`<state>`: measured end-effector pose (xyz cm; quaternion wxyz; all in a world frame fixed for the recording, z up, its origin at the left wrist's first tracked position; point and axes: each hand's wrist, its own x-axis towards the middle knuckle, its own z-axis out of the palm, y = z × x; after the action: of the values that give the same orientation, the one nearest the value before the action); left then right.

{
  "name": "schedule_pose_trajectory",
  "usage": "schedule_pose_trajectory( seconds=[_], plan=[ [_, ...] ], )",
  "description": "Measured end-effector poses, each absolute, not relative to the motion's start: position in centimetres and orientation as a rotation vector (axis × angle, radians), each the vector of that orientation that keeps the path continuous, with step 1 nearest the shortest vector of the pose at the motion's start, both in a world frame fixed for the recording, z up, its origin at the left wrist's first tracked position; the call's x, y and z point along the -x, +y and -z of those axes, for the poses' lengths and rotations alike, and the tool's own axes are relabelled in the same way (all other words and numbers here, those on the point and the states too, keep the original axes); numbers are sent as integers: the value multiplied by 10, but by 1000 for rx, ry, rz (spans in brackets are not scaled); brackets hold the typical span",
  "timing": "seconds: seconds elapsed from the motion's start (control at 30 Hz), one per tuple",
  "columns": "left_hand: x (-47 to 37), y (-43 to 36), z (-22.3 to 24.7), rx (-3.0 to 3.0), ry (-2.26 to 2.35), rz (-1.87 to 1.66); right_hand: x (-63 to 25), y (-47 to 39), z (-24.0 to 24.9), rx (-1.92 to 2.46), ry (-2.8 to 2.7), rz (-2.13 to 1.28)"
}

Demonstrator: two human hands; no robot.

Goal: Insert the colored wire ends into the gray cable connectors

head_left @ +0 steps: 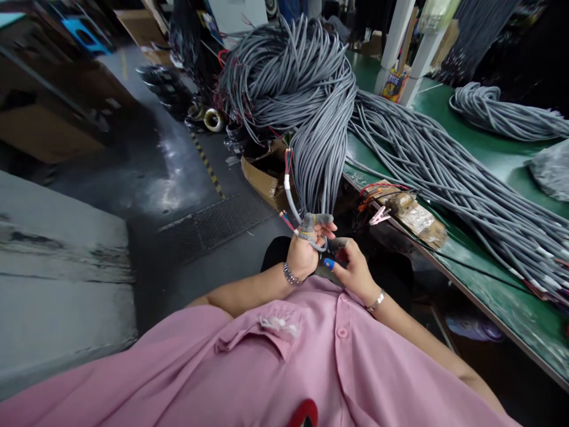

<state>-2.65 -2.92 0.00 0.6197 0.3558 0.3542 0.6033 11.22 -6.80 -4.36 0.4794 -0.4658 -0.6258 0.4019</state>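
My left hand point(306, 243), in grey finger covers, is closed around a grey cable point(291, 201). One end of it stands up past the fingers with a white band and thin red, green and dark wires. A second end with bared coloured wires point(287, 222) sticks out to the left of this hand, and a short bend of cable curves under its fingers. Close by on the right, my right hand point(353, 270) has its fingers curled in, with a blue cover on the thumb. Whatever lies between those fingers is too dark to make out. A large bundle of grey cables point(317, 142) hangs just beyond both hands.
To the right runs a green table point(493, 267) with long grey cables point(444, 160) on it. A pink clip point(379, 216) and a taped block point(418, 216) sit at its edge. A torn cardboard box point(262, 181) stands below the bundle; a grey cabinet point(62, 261) is at left.
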Motion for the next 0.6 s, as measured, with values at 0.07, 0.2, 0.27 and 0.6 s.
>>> schedule_pose_trajectory(
  seconds=[0.07, 0.2, 0.27, 0.6],
  plan=[
    [28, -34, -4, -820, 815, -1411, -100, -64, 39, 1153, -1696, -849],
    [35, -37, -5, -861, 877, -1398, -89, -58, 32, 1148, -1811, -781],
    [42, -35, -5, -895, 864, -1411, -91, -57, 32, 1125, -1777, -804],
    [73, -33, 21, -1365, 902, -1085, -129, -66, 52, 1213, -1249, -931]
  ],
)
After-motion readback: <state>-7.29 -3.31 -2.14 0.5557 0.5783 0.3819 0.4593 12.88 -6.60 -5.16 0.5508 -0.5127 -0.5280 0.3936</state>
